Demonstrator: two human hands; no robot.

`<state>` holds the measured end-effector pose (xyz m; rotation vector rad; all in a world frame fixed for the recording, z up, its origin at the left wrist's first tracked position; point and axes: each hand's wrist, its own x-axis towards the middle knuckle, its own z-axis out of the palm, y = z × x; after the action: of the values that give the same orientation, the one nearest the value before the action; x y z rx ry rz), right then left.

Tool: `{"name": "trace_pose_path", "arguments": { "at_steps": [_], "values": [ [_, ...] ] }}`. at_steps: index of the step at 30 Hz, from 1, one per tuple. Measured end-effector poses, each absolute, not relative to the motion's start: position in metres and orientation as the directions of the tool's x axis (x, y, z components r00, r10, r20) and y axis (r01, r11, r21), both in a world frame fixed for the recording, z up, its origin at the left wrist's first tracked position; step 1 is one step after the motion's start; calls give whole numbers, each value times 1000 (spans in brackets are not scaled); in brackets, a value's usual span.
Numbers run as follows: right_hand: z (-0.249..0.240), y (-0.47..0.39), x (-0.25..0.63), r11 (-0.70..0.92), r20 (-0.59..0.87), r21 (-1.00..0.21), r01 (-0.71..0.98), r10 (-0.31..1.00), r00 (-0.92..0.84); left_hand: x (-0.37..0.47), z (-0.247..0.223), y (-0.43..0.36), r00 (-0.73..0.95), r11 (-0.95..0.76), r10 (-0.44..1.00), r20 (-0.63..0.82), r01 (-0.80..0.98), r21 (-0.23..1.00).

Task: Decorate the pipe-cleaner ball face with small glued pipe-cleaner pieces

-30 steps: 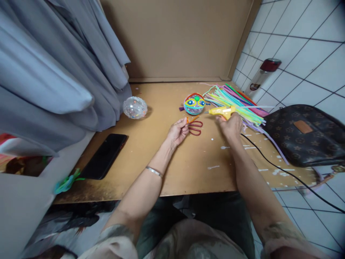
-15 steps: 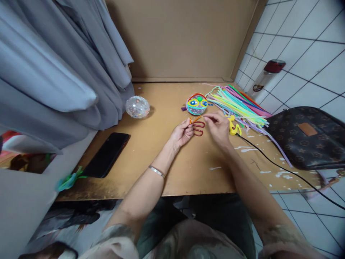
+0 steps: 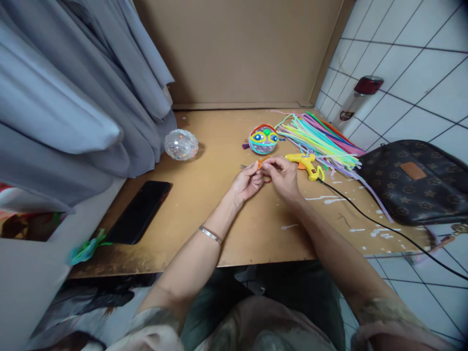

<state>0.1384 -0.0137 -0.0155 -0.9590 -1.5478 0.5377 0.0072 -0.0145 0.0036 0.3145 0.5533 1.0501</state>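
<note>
An orange pipe cleaner is pinched between the fingertips of my left hand, near its coiled end. My right hand has closed on the same piece from the right, so both hands nearly touch. Beneath them lies a pair of scissors with red handles, mostly hidden by my fingers. Just beyond my hands sits a clear ball decorated as a face, with yellow-rimmed blue eyes and a red band. A yellow glue gun lies right of my right hand.
Many coloured pipe cleaners are heaped at the back right, by a brown patterned bag. A plain clear ball and a black phone are on the left. The glue gun's black cord trails off to the right.
My right hand has moved left, meeting my left hand at the orange pipe cleaner. More of the glue gun now shows. The view has shifted slightly.
</note>
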Motion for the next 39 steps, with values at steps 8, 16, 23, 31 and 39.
{"name": "trace_pose_path", "arguments": {
  "at_steps": [8, 16, 23, 31, 39],
  "values": [
    [-11, -12, 146, 500, 563, -746, 441, 826, 16, 6, -1, -14, 366, 435, 899, -241, -678, 593],
    [-7, -10, 154, 503, 572, -708, 495, 820, -15, 4, -4, -11, 279, 354, 934, -222, -654, 669],
    [-12, -15, 149, 554, 626, -495, 669, 762, -168, 3, -5, -9, 297, 358, 931, -212, -635, 685],
    [-14, -17, 149, 518, 688, -227, 825, 685, -240, 4, -9, -8, 277, 342, 937, -212, -613, 712],
    [-15, -15, 147, 496, 645, -169, 852, 709, -285, 4, -11, -7, 312, 353, 930, -193, -622, 699]
  ]
}}
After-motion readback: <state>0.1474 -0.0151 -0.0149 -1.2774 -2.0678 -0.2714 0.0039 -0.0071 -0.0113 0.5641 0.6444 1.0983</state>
